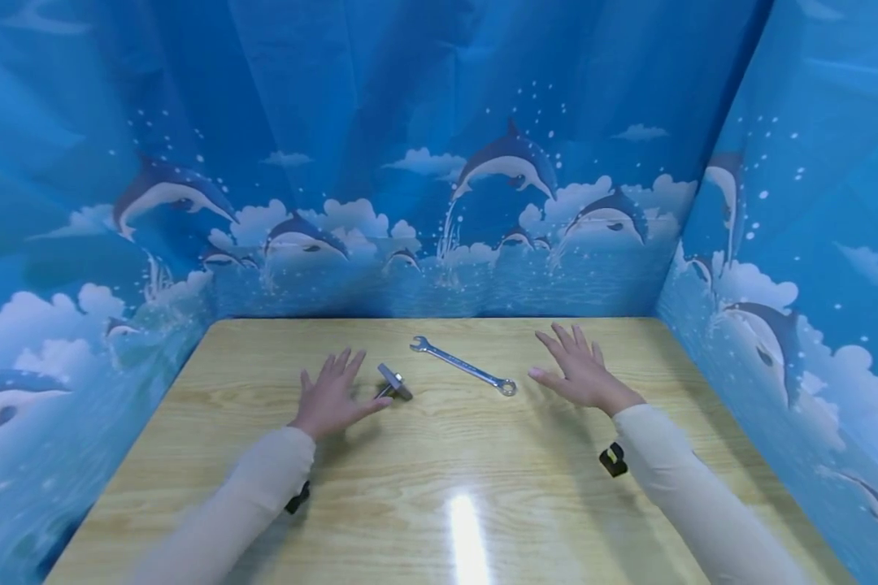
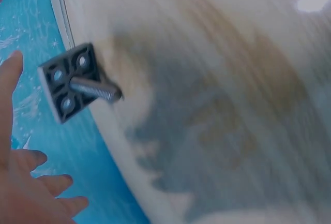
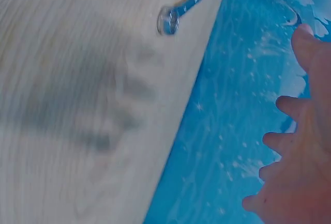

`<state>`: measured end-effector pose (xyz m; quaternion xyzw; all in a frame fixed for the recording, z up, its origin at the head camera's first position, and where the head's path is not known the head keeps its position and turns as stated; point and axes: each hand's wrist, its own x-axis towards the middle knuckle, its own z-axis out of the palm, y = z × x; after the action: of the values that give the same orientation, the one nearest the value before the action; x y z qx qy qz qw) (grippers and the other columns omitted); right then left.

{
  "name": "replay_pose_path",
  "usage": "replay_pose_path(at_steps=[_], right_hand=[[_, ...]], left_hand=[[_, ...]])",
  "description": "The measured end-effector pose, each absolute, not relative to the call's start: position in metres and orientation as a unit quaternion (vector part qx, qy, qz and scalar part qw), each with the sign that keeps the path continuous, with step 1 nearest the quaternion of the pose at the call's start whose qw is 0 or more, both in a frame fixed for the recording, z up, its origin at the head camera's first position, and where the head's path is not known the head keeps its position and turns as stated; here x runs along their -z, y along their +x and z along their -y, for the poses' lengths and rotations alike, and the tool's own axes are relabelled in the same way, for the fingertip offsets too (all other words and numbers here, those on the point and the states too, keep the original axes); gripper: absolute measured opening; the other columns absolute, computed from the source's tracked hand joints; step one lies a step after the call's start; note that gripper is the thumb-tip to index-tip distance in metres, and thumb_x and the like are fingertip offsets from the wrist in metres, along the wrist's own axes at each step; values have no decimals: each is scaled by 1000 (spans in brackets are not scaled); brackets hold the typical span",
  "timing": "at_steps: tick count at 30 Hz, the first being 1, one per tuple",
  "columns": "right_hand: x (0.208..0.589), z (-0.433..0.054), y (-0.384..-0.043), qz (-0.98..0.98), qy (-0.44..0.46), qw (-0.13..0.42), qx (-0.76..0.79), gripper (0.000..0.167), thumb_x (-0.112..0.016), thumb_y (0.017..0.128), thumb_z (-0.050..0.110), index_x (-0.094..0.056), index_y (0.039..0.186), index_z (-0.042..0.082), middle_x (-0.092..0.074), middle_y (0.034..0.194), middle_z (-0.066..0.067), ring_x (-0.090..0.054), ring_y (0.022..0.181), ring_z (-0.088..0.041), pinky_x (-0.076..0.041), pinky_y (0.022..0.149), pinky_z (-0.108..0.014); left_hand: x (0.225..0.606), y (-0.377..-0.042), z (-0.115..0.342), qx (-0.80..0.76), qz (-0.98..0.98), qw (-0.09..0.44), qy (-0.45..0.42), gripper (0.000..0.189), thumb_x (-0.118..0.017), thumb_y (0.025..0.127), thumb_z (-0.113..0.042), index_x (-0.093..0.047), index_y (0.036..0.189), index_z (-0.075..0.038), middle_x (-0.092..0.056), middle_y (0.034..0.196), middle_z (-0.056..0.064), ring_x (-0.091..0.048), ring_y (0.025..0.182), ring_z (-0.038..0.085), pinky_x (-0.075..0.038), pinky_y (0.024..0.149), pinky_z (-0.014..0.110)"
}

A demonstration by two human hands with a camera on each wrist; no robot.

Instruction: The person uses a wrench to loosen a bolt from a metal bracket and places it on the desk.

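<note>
A silver combination wrench [image 1: 462, 365] lies slantwise on the wooden table, its open end toward the back left and its ring end toward the right hand. Left of it stands a square grey metal plate with a threaded stud [image 1: 395, 382], also seen in the left wrist view, where the stud [image 2: 95, 88] sticks out from the plate's ribbed face. My left hand [image 1: 334, 399] hovers just left of that plate, fingers spread, palm down, holding nothing. On the other side my right hand [image 1: 576, 370] is spread above the table, right of the wrench's ring end [image 3: 168, 20], also holding nothing.
The pale wooden table [image 1: 380, 504] has a bright light reflection near its front. Blue curtains with dolphins [image 1: 439, 162] stand along the back and both sides. A small black wrist device [image 1: 614, 460] shows under the right sleeve.
</note>
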<state>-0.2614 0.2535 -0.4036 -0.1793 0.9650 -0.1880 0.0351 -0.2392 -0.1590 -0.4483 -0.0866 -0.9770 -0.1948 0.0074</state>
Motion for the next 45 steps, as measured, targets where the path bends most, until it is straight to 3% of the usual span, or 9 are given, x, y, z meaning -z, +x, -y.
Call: replay_pose_path(at_steps=[10,14,20,24,34,45], right_hand=[[441,-211,-273,-952,-201,50,226,72,-54,95,46,-25,152,11,-13,158,-23,4,143,-47,1,109,-75],[457,-196,-279,-946,-213,49,241,71,-55,95,43,-28,150,8,-17,156,-24,-4,143,-48,-6,110,-74],[479,-176,-289,-933,-237,50,267,68,-56,97,34,-27,148,0,-25,152,-27,-17,141,-47,-19,114,-64],[486,-166,-294,-928,-227,55,291,66,-57,97,31,-30,147,-2,-30,150,-26,-27,139,-42,-26,115,-57],[498,-146,-308,-943,-170,-4,287,47,-65,92,20,-54,130,-5,-57,127,-23,-52,118,-37,-45,102,-50],[496,-132,-316,-940,-95,-24,326,25,-66,89,5,-68,113,-1,-67,107,-16,-63,100,-29,-55,88,-43]], left_hand=[[468,-245,134,285,956,12,-73,104,-70,75,-63,-25,152,-11,-29,155,15,-23,142,39,-7,111,72],[475,-248,127,316,947,19,-58,101,-75,74,-57,-27,151,-10,-32,153,16,-28,140,38,-17,114,65],[481,-249,115,364,931,16,-20,96,-79,75,-44,-30,149,-9,-35,151,17,-33,138,37,-27,115,54],[484,-250,109,391,920,28,6,94,-80,76,-37,-30,148,-4,-39,147,21,-38,135,39,-31,113,53],[490,-254,100,405,912,70,16,89,-82,75,-27,-36,144,2,-49,138,24,-45,129,39,-37,110,50],[491,-261,96,407,910,77,9,83,-84,72,-26,-43,140,-1,-56,130,24,-53,122,39,-44,105,49]])
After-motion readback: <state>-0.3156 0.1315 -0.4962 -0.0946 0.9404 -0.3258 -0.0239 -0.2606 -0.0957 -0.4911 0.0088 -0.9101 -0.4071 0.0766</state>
